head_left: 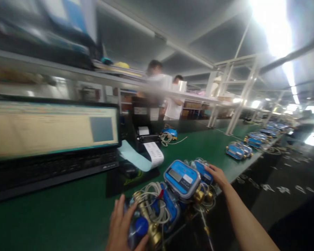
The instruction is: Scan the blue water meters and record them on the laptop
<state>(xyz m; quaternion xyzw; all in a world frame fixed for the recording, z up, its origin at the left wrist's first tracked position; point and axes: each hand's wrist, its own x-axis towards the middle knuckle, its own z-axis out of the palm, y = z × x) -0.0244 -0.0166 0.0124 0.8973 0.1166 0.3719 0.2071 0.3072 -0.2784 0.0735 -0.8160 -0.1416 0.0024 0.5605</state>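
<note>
Our left hand point(121, 226) gripped 1 blue meter point(151, 218); our right hand point(217, 175), fingers curled, touched another meter point(202, 170). We judged the loose cables point(157, 198) might snag, dragging the crowded meters off the bench edge point(240, 170)

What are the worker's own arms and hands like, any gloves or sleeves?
Both are bare. The left hand has no glove or ring visible. The right hand is ungloved too, and its forearm shows no sleeve, watch or wristband.
</note>
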